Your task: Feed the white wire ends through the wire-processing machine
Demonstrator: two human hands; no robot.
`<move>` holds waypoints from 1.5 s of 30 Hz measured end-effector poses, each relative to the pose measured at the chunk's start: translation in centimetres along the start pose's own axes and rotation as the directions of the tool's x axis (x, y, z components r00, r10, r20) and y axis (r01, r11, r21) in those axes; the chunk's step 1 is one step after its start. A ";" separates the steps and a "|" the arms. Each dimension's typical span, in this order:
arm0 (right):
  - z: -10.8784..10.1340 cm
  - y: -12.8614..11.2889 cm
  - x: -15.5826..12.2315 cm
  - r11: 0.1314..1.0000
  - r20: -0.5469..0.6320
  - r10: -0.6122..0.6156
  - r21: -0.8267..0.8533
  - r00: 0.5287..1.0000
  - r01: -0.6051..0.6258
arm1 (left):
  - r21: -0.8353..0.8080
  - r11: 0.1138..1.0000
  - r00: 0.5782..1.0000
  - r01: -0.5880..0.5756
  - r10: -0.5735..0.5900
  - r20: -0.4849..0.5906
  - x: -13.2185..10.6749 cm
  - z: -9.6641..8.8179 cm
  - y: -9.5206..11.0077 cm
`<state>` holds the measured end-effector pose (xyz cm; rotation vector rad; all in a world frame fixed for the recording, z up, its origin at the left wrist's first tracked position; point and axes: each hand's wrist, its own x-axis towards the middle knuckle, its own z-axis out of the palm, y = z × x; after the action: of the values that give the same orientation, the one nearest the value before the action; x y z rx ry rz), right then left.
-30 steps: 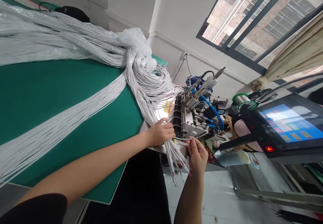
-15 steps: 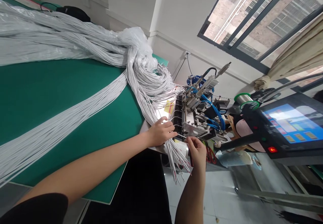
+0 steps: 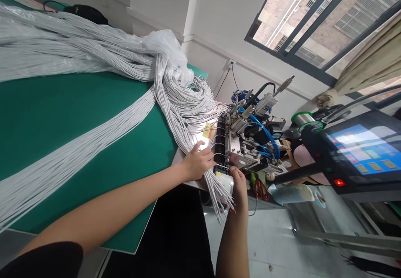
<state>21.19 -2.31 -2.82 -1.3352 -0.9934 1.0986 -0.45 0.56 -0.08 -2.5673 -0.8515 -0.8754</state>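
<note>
The white wires (image 3: 78, 152) run off the frame at 9 o'clock, so you can't see their far ends; their stripped tips hang over the green table (image 3: 62, 102) edge between your hands. Your left hand (image 3: 197, 163) lies on those wires, fingers loosely curled; whether it pinches one is unclear. At 4 o'clock from it, your right hand (image 3: 238, 184) reaches to the machine (image 3: 241, 150) front, fingertips hidden, so its grip cannot be told. The touch screen (image 3: 365, 148) is cut off at 3 o'clock.
</note>
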 end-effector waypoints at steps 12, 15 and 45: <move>-3.3 -0.6 -3.2 0.974 -0.005 -0.156 -0.169 0.988 0.153 | -0.008 1.000 0.999 -0.006 0.005 -0.048 -0.3 0.2 -0.2; -4.4 -2.8 -5.0 0.918 0.195 -0.170 -0.326 0.966 0.227 | -0.007 1.000 0.999 -0.004 0.003 -0.051 -0.3 0.1 -0.2; -1.0 -2.2 -1.8 0.976 -0.021 -0.195 -0.106 0.981 0.191 | -0.007 0.994 0.991 -0.105 0.104 -0.083 0.3 -0.6 -0.3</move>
<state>21.88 -4.12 -0.48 -1.3034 -1.1446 0.8877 -0.76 0.63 0.61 -2.5401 -0.6834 -0.9499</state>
